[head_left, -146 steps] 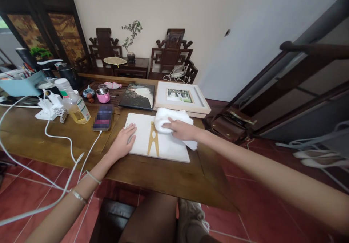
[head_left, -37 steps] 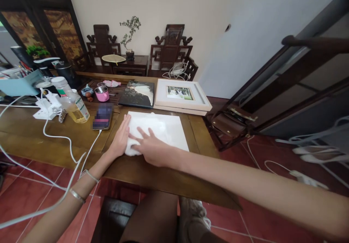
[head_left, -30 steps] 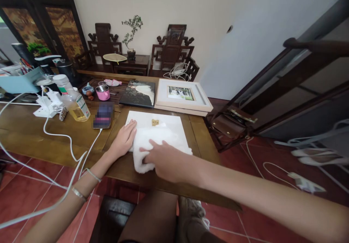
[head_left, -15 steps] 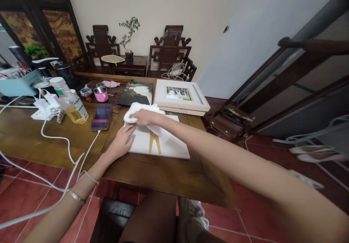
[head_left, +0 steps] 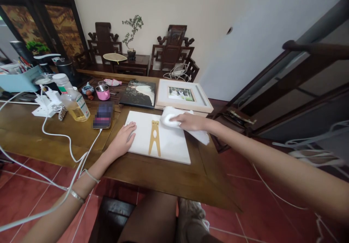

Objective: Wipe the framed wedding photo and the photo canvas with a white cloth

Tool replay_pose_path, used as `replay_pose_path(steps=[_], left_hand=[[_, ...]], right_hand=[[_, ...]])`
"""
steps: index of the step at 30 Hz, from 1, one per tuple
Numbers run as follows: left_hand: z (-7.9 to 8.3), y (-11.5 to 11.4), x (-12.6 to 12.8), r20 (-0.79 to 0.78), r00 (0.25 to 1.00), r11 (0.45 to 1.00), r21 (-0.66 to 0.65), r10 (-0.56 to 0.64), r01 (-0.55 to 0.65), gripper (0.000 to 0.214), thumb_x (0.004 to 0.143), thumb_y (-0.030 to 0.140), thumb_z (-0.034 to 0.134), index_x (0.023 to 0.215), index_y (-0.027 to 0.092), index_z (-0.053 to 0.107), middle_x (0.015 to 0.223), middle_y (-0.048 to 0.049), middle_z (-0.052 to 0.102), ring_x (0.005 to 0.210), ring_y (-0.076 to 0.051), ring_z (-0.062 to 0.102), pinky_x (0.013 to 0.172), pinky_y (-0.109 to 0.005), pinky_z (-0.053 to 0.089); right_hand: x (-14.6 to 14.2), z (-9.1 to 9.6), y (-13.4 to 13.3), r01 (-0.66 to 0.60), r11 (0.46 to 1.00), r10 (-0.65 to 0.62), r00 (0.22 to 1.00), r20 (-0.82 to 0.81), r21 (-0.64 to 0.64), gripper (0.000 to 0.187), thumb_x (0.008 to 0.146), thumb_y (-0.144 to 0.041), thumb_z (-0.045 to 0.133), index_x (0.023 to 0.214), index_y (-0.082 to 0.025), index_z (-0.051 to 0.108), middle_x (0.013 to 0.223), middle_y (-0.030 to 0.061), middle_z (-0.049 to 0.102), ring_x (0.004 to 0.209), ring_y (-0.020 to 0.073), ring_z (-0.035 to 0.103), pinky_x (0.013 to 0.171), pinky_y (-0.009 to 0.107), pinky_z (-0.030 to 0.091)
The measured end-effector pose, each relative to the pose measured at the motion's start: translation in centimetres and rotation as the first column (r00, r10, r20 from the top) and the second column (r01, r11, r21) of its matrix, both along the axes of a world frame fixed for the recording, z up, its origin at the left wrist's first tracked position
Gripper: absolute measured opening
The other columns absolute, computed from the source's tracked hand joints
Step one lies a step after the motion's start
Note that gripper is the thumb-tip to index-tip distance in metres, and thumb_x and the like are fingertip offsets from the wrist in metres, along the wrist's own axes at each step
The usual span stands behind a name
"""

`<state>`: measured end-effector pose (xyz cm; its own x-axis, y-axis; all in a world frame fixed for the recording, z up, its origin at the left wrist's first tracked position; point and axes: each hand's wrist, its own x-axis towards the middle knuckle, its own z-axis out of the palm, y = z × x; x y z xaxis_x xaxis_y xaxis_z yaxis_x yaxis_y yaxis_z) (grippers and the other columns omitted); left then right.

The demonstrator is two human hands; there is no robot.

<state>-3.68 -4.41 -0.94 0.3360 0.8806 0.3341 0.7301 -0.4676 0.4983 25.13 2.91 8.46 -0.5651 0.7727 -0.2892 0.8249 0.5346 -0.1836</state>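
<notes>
A white rectangular board (head_left: 141, 141), with a flat tan A-shaped piece (head_left: 155, 141) in its middle, lies on the wooden table. It looks like the back of a picture frame. My left hand (head_left: 123, 139) rests flat on the board's left edge, fingers stretched out. My right hand (head_left: 192, 121) is closed around a bunched white cloth (head_left: 169, 116) at the board's upper right corner. Part of the cloth hangs beyond the right edge, under that hand.
Behind the board lie a dark photo panel (head_left: 139, 94) and a pale framed photo (head_left: 201, 97). To the left are a phone (head_left: 103, 116) on a charging cable, a bottle (head_left: 75, 105), a power strip (head_left: 45, 106) and a pink cup (head_left: 103, 93). The table's edge (head_left: 163, 185) is in front.
My right hand has wiped the cloth from the board's upper left across to its upper right, uncovering the top of the tan piece. My left hand has stayed on the left edge.
</notes>
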Motion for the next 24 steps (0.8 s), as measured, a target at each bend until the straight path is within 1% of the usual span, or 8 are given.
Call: replay_pose_path(steps=[4, 8, 10, 13, 18, 20, 22, 24], left_hand=[[0.1, 0.0, 0.0, 0.006, 1.000, 1.000, -0.004, 0.006, -0.006, 0.039, 0.092, 0.026, 0.039, 0.124, 0.013, 0.056, 0.139, -0.0152, 0.050, 0.134, -0.025, 0.040, 0.113, -0.049, 0.029], [0.0, 0.0, 0.0, 0.020, 1.000, 1.000, 0.007, 0.002, -0.002, 0.039, 0.091, 0.027, 0.040, 0.124, 0.015, 0.056, 0.139, -0.0143, 0.050, 0.134, -0.024, 0.041, 0.112, -0.050, 0.030], [0.0, 0.0, -0.1, 0.020, 1.000, 1.000, 0.017, -0.003, 0.003, 0.039, 0.091, 0.027, 0.040, 0.124, 0.015, 0.056, 0.139, -0.0144, 0.050, 0.134, -0.024, 0.041, 0.112, -0.049, 0.029], [0.0, 0.0, -0.1, 0.018, 1.000, 1.000, 0.014, -0.010, 0.010, 0.040, 0.092, 0.028, 0.040, 0.124, 0.013, 0.056, 0.139, -0.0159, 0.050, 0.134, -0.025, 0.041, 0.113, -0.049, 0.029], [0.4, -0.1, -0.1, 0.036, 0.999, 1.000, -0.003, -0.015, 0.015, 0.040, 0.092, 0.029, 0.040, 0.126, 0.014, 0.056, 0.139, -0.0147, 0.051, 0.134, -0.025, 0.041, 0.113, -0.050, 0.028], [0.6, -0.1, -0.1, 0.039, 0.999, 1.000, -0.003, -0.011, 0.011, 0.041, 0.092, 0.029, 0.041, 0.126, 0.015, 0.056, 0.138, -0.0144, 0.051, 0.134, -0.025, 0.041, 0.113, -0.049, 0.028], [0.7, -0.1, -0.1, 0.034, 0.999, 1.000, -0.002, -0.010, 0.010, 0.041, 0.092, 0.029, 0.041, 0.127, 0.015, 0.056, 0.139, -0.0141, 0.051, 0.134, -0.025, 0.041, 0.113, -0.049, 0.028], [0.7, -0.1, -0.1, 0.031, 0.999, 1.000, 0.000, -0.011, 0.011, 0.041, 0.092, 0.029, 0.041, 0.127, 0.015, 0.056, 0.139, -0.0139, 0.051, 0.134, -0.024, 0.042, 0.113, -0.049, 0.028]], right_hand=[[0.9, -0.1, -4.1, -0.041, 0.999, 0.041, 0.999, 0.012, -0.022, 0.066, 0.067, -0.001, 0.039, 0.128, -0.016, 0.058, 0.111, 0.0081, 0.068, 0.129, 0.0263, 0.044, 0.098, 0.038, 0.041], [-0.3, 2.5, -9.8, -0.114, 0.975, 0.114, 0.993, -0.013, -0.192, 0.059, 0.064, -0.002, 0.042, 0.114, -0.023, 0.068, 0.103, 0.0067, 0.070, 0.112, 0.0260, 0.058, 0.091, 0.035, 0.045], [-0.7, 3.6, -11.1, -0.131, 0.953, 0.134, 0.991, -0.007, -0.273, 0.058, 0.063, -0.002, 0.042, 0.108, -0.025, 0.071, 0.101, 0.0056, 0.070, 0.103, 0.0243, 0.062, 0.087, 0.032, 0.047], [-0.5, 3.8, -10.0, -0.111, 0.947, 0.115, 0.993, -0.004, -0.302, 0.059, 0.064, -0.002, 0.042, 0.110, -0.025, 0.070, 0.107, 0.0048, 0.069, 0.098, 0.0230, 0.063, 0.086, 0.030, 0.047], [0.1, 1.2, -3.5, -0.095, 0.985, 0.091, 0.995, -0.037, -0.145, 0.065, 0.064, -0.001, 0.043, 0.124, -0.018, 0.061, 0.122, 0.0064, 0.063, 0.119, 0.0252, 0.053, 0.100, 0.036, 0.040], [0.0, 0.0, -1.7, -0.086, 0.992, 0.083, 0.996, -0.040, -0.092, 0.068, 0.063, -0.001, 0.043, 0.128, -0.017, 0.058, 0.135, 0.0079, 0.054, 0.132, 0.0282, 0.039, 0.104, 0.042, 0.036], [-0.2, -1.0, -0.9, -0.074, 0.996, 0.072, 0.997, -0.037, -0.043, 0.068, 0.063, -0.002, 0.044, 0.128, -0.017, 0.058, 0.151, 0.0077, 0.032, 0.141, 0.0322, 0.018, 0.106, 0.053, 0.031], [-0.3, -1.8, -1.1, -0.060, 0.998, 0.060, 0.998, -0.026, 0.002, 0.068, 0.064, -0.002, 0.043, 0.128, -0.020, 0.057, 0.156, 0.0038, 0.013, 0.142, 0.0339, 0.001, 0.104, 0.065, 0.024]])
